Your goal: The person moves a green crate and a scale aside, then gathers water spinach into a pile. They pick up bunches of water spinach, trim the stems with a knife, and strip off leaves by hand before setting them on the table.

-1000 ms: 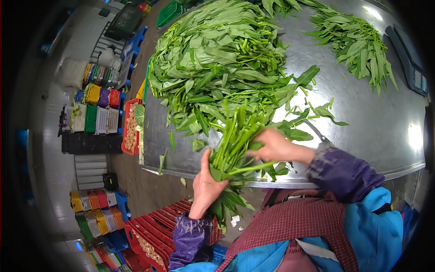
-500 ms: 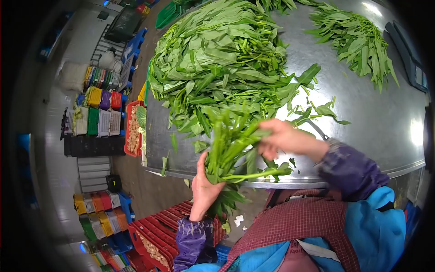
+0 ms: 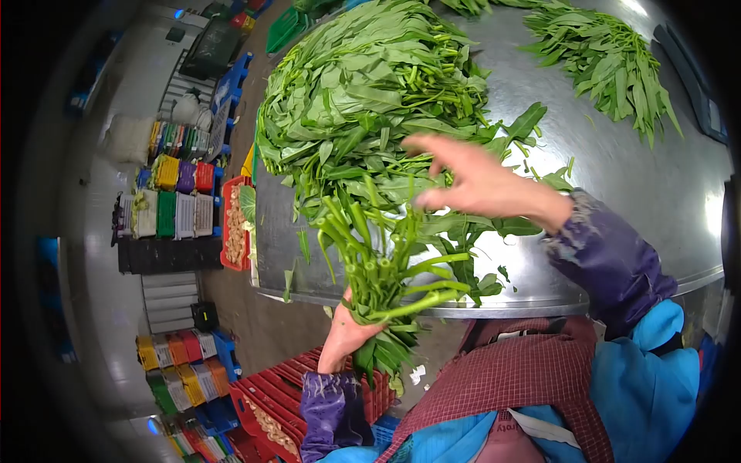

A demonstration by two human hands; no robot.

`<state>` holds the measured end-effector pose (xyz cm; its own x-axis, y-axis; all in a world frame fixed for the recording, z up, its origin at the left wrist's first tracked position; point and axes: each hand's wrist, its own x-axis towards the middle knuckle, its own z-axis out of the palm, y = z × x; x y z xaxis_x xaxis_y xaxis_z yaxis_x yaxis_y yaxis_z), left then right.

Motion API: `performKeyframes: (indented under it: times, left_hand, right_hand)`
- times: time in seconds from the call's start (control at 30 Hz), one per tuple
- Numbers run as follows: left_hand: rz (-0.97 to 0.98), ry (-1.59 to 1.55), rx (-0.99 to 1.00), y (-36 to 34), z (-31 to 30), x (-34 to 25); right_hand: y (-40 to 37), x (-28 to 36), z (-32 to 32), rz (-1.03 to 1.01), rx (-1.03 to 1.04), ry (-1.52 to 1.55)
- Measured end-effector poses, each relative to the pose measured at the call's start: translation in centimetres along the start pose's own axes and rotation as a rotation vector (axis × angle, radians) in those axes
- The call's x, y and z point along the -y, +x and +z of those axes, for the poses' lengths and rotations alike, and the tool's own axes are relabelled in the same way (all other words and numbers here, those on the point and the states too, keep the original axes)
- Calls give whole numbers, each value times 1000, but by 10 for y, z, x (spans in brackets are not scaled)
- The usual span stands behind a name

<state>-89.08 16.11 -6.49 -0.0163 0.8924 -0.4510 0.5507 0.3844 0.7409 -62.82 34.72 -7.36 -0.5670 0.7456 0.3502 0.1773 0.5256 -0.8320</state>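
Observation:
My left hand (image 3: 347, 338) is closed round a bunch of water spinach (image 3: 378, 270) at the table's front edge. Its cut stems point up and away, while the leaves hang below my fist. A few stems stick out sideways to the right. My right hand (image 3: 482, 184) is open with fingers apart, holding nothing that I can see, just over the near right side of a big heap of water spinach (image 3: 363, 100). Loose leaves and stem pieces (image 3: 471, 266) lie on the metal table (image 3: 617, 224) beneath my right forearm.
Another bunch of the greens (image 3: 610, 69) lies at the table's far right, beside a dark flat object (image 3: 695, 85). On the floor to the left stand a red crate (image 3: 235, 224), a red crate stack (image 3: 285, 393) near my left arm, and several colourful stacked crates (image 3: 174, 204).
My right hand has moved away from the bunch, up and toward the heap, and its fingers have spread. The bunch in my left hand has tipped, so its cut ends show more.

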Motion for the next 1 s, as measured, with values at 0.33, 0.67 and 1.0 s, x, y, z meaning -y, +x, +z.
performKeyframes:
  times: [0.33,0.67,1.0]
  left_hand:
    - [-167,-263,239,-7,-1,6]
    - [-16,-49,312,-7,-3,-2]
    - [-186,-523,440,-4,14,-11]
  right_hand:
    - [-4,3,-15,504,83,813]
    - [2,-4,-21,176,402,153]
    - [-21,25,-5,398,725,225]
